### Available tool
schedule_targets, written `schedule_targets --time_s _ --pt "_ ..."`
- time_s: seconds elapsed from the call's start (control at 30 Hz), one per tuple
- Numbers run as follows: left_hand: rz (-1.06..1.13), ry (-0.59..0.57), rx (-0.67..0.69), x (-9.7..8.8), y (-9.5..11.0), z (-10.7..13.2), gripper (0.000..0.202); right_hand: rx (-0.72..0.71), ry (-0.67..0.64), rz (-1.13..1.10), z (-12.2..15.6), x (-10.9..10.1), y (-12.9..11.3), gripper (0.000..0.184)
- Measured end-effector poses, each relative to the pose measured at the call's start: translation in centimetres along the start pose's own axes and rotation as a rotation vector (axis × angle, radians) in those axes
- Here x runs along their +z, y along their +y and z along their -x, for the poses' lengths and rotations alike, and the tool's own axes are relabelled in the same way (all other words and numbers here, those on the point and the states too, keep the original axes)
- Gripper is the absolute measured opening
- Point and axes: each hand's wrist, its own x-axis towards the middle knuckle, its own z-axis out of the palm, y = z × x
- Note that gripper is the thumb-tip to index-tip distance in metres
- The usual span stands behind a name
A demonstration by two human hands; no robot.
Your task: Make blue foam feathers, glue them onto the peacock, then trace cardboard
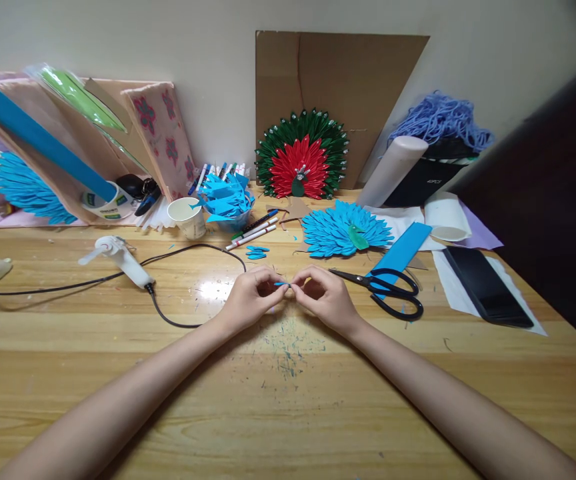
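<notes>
Between my two hands, low over the table, is a small blue strip (281,284), perhaps paper or ribbon. My left hand (253,293) pinches it between thumb and fingertips. My right hand (324,297) is closed in a pinch at its other end, the fingertips of both hands meeting. Several small blue folded petals (257,253) lie just beyond my left hand. To the right of my right hand rest black-handled scissors (393,290), partly over a flat blue strip (402,252). Behind them sits a blue petalled peacock (335,230) with a green body.
A glue gun (124,261) with a black cord stands left. Farther back are a paper cup (188,219), a bowl of blue scraps (227,200), pens (253,233) and a red-green peacock (301,160) against cardboard (338,80). A phone (488,285) lies right.
</notes>
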Motion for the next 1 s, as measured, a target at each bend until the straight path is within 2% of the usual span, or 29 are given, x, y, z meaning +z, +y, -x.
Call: schedule_targets --time_s 0.53,1.0 --pt "0.281 -0.106 -0.181 -0.26 -0.04 -0.33 0.013 -0.193 0.04 0.117 0.29 0.07 -0.15 0.006" --pt "0.263 -0.114 -0.232 -0.37 -0.03 -0.38 0.02 -0.235 0.016 0.17 0.39 0.15 -0.15 0.009"
